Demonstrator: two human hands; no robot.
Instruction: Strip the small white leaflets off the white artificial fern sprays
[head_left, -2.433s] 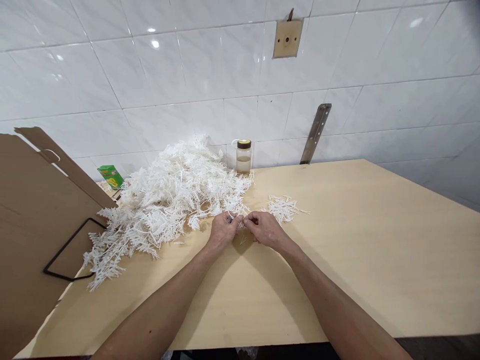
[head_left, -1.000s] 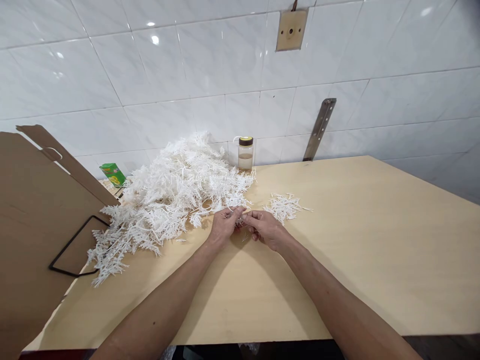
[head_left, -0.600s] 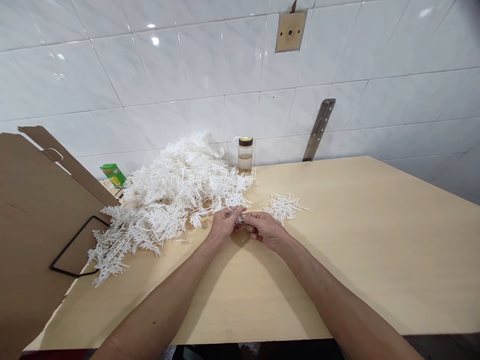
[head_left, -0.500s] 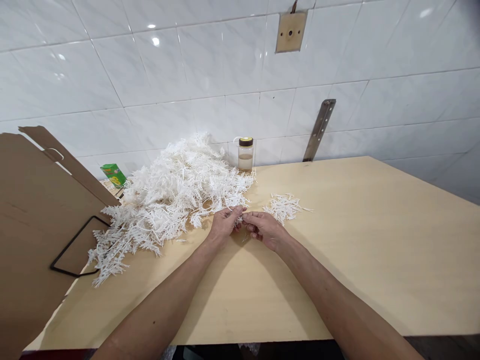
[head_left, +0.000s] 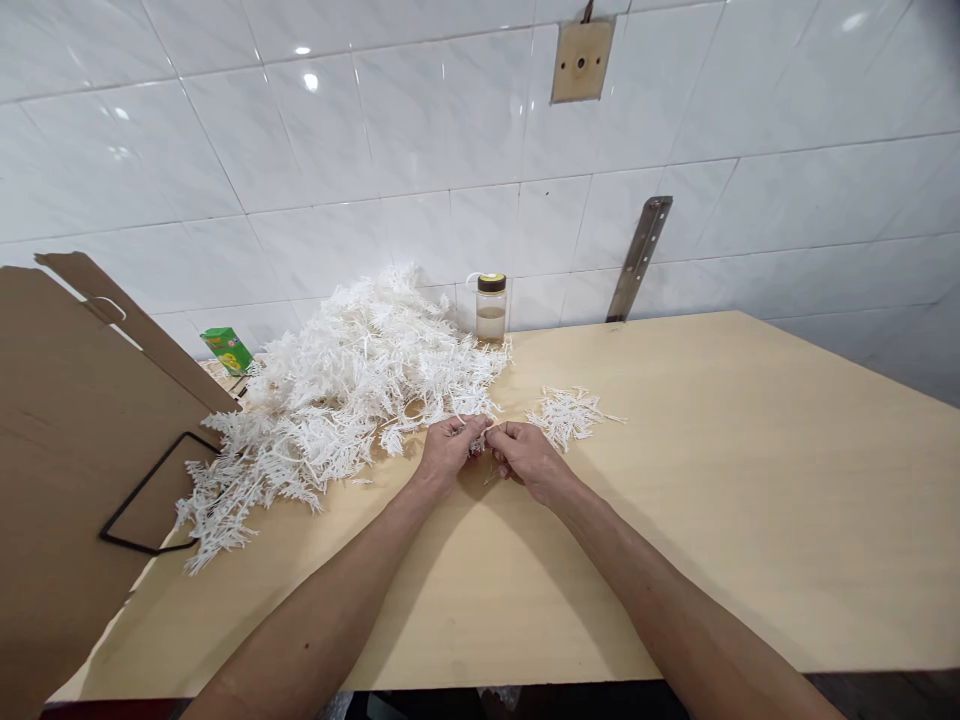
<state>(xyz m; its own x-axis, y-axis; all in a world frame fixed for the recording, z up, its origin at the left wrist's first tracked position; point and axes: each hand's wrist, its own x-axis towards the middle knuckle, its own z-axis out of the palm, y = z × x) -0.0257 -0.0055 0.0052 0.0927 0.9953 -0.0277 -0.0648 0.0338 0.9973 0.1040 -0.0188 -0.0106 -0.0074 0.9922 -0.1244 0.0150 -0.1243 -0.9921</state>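
- Two bare hands, head view. State of grip?
- Left hand [head_left: 448, 450]: thumb pressed down against fingers, pinching white sprig [head_left: 477, 446]. Right hand [head_left: 531, 460]: thumb and forefinger drawn together, tips just beside left thumb tip. Can't tell whether gripping anything; too small.
- Location of white sprig?
- Between both hands, over near-middle of tabletop [head_left: 675, 500]. Mostly hidden by left thumb and fingers.
- White stuff around?
- Large white pile [head_left: 367, 360] beyond and left of left hand, stretching back toward tiled wall [head_left: 300, 150]. Feathery, tangled, long tail down to front left. Small heap of short white pieces [head_left: 568, 415] just beyond right hand, apart from large pile. Loose bit [head_left: 491, 475] below fingers too.
- Back edge?
- Clear bottle [head_left: 491, 312] upright beside right end of large pile, dark lid with yellow top, partly filled. Farther right, metal strip [head_left: 639, 262] with row of holes, tilted against tiled wall. Yellowed square wall plate [head_left: 581, 62] higher up.
- Left side?
- Brown cardboard [head_left: 60, 480] standing, slot near top. Black wire frame [head_left: 141, 486] overlapping cardboard in view, one end behind white tail. Green box [head_left: 227, 351], tilted, between cardboard and large pile.
- Forearms?
- Both in from bottom, shadows across tabletop.
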